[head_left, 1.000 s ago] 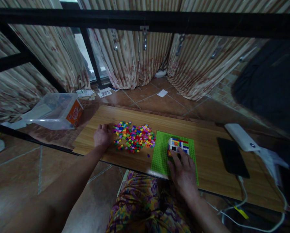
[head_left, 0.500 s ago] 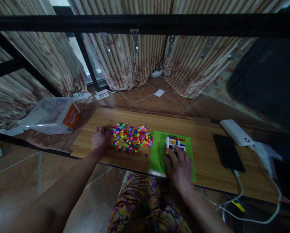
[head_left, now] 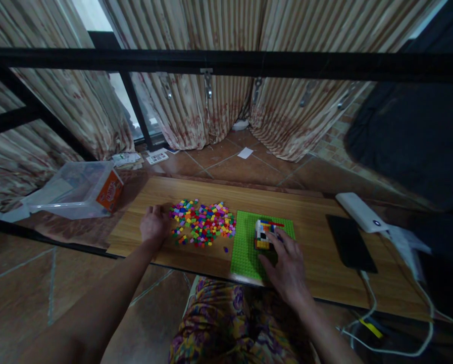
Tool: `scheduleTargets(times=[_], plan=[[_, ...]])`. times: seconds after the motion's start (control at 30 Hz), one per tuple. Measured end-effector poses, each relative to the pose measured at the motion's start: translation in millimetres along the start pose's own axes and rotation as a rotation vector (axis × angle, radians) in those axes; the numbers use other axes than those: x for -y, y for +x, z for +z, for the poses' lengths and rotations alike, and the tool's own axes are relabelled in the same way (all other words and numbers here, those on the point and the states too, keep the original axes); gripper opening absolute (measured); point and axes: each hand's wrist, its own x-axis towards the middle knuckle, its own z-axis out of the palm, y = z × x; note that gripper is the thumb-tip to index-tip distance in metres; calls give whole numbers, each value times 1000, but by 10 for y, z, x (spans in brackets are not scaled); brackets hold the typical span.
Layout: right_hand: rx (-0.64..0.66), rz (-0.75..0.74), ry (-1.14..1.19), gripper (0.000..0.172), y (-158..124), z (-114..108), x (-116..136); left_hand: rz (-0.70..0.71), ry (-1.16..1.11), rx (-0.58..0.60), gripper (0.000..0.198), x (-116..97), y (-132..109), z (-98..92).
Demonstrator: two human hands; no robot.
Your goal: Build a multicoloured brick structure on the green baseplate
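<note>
My left hand (head_left: 153,226) rests on the table at the left edge of a pile of small coloured toy bricks (head_left: 205,222). Its fingers are curled under, and whatever may be in them is hidden. My right hand (head_left: 288,265) is over the green baseplate (head_left: 243,247), its fingertips at the right side of a small block of stacked bricks (head_left: 262,240). The thumb is apart from the fingers, near the front of the block. White, yellow, blue and black bricks show in the block; a red strip (head_left: 276,224) shows at its back. My right fingers cover part of it.
A single dark brick (head_left: 225,249) lies between the pile and the baseplate. On the right of the wooden table (head_left: 313,202) are a black phone (head_left: 351,242) and a white power bank (head_left: 358,210) with cables. A clear plastic box (head_left: 74,189) stands beyond the left end.
The view has tilted slightly up. My right fingers have shifted right across the block, uncovering more of its top and front. My left hand stays beside the pile.
</note>
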Motion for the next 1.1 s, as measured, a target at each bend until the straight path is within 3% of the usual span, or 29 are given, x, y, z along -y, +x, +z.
scheduleTargets(times=[0.13,0.33,0.7,0.83,0.93,1.0,1.1], plan=[[152,-12,-35,81,213,-100,-87,3,-1,-9,36,6,7,12],[311,-86,22,85,432,-160,-323,1,-5,-8,36,7,-3,2],[162,40,-60,81,119,-227,-472,1,2,-6,37,12,1,-1],[55,191,-135,76,-22,-210,-437,0,-13,7,38,-1,-4,-33],[-18,321,-196,81,-104,-217,-409,-2,-18,20,38,-25,-8,-66],[-6,355,-194,86,-139,-260,-418,-7,-15,31,39,-37,-10,-84],[126,304,-124,88,-146,-408,-497,-16,-10,40,39,-41,-7,-93]])
